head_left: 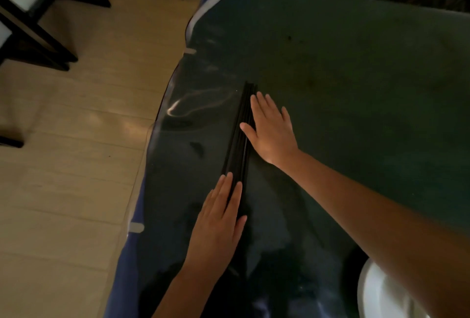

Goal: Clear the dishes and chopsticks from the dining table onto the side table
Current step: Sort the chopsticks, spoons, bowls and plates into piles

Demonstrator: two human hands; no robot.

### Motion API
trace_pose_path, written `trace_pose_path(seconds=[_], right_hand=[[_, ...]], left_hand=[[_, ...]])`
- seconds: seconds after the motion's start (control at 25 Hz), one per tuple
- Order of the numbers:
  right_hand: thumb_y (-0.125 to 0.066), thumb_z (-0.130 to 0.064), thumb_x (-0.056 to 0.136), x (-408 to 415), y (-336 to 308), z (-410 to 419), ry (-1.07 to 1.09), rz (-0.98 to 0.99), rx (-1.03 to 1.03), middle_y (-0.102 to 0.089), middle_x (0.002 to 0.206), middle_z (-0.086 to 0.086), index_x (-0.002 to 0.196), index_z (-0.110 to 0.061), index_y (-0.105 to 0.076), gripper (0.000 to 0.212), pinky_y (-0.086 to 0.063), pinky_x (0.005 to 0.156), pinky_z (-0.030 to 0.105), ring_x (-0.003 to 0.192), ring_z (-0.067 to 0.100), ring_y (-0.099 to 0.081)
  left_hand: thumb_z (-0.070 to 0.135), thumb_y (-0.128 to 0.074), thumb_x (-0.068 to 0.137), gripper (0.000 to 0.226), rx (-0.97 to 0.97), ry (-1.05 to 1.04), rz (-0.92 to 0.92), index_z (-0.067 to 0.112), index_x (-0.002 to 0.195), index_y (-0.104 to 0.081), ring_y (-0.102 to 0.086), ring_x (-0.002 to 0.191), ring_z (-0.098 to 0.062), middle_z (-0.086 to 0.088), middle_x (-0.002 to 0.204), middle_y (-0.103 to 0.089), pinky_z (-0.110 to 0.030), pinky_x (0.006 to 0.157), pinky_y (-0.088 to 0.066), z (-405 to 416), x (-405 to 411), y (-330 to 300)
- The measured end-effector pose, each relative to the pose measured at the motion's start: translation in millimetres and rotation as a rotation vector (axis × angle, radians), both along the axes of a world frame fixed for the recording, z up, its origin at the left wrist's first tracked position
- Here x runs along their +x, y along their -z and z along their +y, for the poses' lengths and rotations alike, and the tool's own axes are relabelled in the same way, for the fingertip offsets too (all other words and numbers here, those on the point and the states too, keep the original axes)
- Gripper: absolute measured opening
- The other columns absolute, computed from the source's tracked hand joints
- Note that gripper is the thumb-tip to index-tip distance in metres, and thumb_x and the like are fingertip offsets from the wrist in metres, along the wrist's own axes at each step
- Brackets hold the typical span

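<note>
Two bare forearms are showing in the view, and no sleeve is covering either of them up to the edge of the picture. The left hand [218,218] and the right hand [270,128] are wearing no gloves. No ring, watch or bracelet is showing on the fingers or the wrists. The nails are looking short and plain, without any polish. Both arms are looking slim and smooth.

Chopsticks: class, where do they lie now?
In the head view, the chopsticks lie bundled mid-table, between the flat left hand and right hand.
</note>
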State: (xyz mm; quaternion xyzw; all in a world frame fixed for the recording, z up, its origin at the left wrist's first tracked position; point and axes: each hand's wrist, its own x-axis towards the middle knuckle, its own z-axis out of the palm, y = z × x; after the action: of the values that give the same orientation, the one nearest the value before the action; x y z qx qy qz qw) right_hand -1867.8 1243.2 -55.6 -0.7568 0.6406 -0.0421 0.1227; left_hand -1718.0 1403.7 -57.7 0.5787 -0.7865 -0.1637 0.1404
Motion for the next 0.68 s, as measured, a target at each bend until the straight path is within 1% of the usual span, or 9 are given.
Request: trace_pose_path(seconds=[0.04,0.12,0.24,0.4,0.48,0.56,0.6,0.64,0.68], right_hand=[[-0.025,-0.049,0.095,-2,6,4,-0.027,0.033,0.031,-0.007,0.158,0.004,0.148,-0.015,-0.008,0.065,-0.008,0.116,0.047,0.145,0.019,-0.003],[-0.018,-0.051,0.094,-5,15,8,-0.051,0.08,0.037,-0.003,0.159,0.002,0.148,-0.018,-0.004,0.064,-0.003,0.115,0.048,0.145,0.017,0.002],[-0.018,-0.051,0.094,-4,17,8,-0.043,0.088,-0.015,-0.009,0.158,0.001,0.148,-0.019,-0.009,0.063,-0.002,0.114,0.052,0.145,0.018,-0.001],[-0.023,-0.05,0.094,-2,13,9,-0.048,0.114,-0.058,-0.018,0.156,0.004,0.146,-0.019,-0.019,0.06,-0.004,0.113,0.057,0.145,0.021,-0.007],[-0.028,-0.046,0.095,-5,6,8,-0.052,0.079,-0.043,-0.024,0.155,0.006,0.143,-0.018,-0.027,0.056,-0.006,0.113,0.057,0.145,0.022,-0.01],[-0.037,-0.038,0.095,-13,-9,12,-0.066,0.019,-0.053,-0.042,0.144,0.008,0.134,-0.016,-0.044,0.045,-0.017,0.112,0.055,0.139,0.024,-0.028],[-0.04,-0.033,0.094,-20,-20,16,-0.097,0.005,-0.071,-0.054,0.132,0.009,0.124,-0.015,-0.054,0.037,-0.028,0.11,0.052,0.129,0.026,-0.042],[-0.041,-0.029,0.094,-29,-31,23,-0.14,0.005,-0.087,-0.063,0.116,0.009,0.112,-0.013,-0.061,0.031,-0.039,0.101,0.048,0.114,0.027,-0.054],[-0.041,-0.025,0.093,-39,-42,33,-0.184,0.01,-0.093,-0.067,0.101,0.009,0.102,-0.011,-0.064,0.029,-0.047,0.089,0.044,0.099,0.027,-0.06]], left_hand=[[0.022,-0.068,0.08,0.059,0.008,0.004,0.017,0.003,0.132,-0.049,-0.039,0.132,-0.029,-0.016,0.143,-0.043,-0.041,0.099,-0.043,0,1,0],[0.017,-0.072,0.077,0.054,0.003,0.004,0.062,0.004,0.127,-0.055,-0.044,0.129,-0.027,-0.015,0.139,-0.048,-0.035,0.095,-0.046,0,0,0],[0.01,-0.073,0.076,0.046,-0.028,-0.003,0.113,0.006,0.12,-0.062,-0.048,0.127,-0.027,-0.016,0.135,-0.053,-0.034,0.092,-0.05,1,-3,0],[0.006,-0.072,0.075,0.041,-0.033,-0.018,0.139,0.004,0.116,-0.065,-0.048,0.126,-0.03,-0.019,0.132,-0.055,-0.038,0.096,-0.048,1,-4,-3],[0.009,-0.071,0.075,0.04,-0.02,-0.019,0.133,0.003,0.115,-0.065,-0.049,0.126,-0.03,-0.019,0.13,-0.055,-0.039,0.097,-0.048,-1,-4,-7],[0.015,-0.07,0.076,0.042,-0.014,-0.025,0.119,0.003,0.116,-0.063,-0.048,0.127,-0.029,-0.018,0.13,-0.056,-0.04,0.099,-0.045,-2,-6,-16],[0.017,-0.07,0.077,0.043,-0.019,-0.025,0.113,0.004,0.117,-0.062,-0.049,0.126,-0.029,-0.016,0.128,-0.057,-0.04,0.1,-0.043,-1,-9,-22],[0.016,-0.07,0.077,0.042,-0.031,-0.023,0.113,0.003,0.116,-0.062,-0.052,0.122,-0.029,-0.015,0.124,-0.06,-0.039,0.099,-0.044,1,-13,-28],[0.013,-0.069,0.077,0.04,-0.046,-0.023,0.126,0.003,0.115,-0.063,-0.058,0.115,-0.028,-0.014,0.118,-0.064,-0.037,0.096,-0.046,4,-20,-35]])
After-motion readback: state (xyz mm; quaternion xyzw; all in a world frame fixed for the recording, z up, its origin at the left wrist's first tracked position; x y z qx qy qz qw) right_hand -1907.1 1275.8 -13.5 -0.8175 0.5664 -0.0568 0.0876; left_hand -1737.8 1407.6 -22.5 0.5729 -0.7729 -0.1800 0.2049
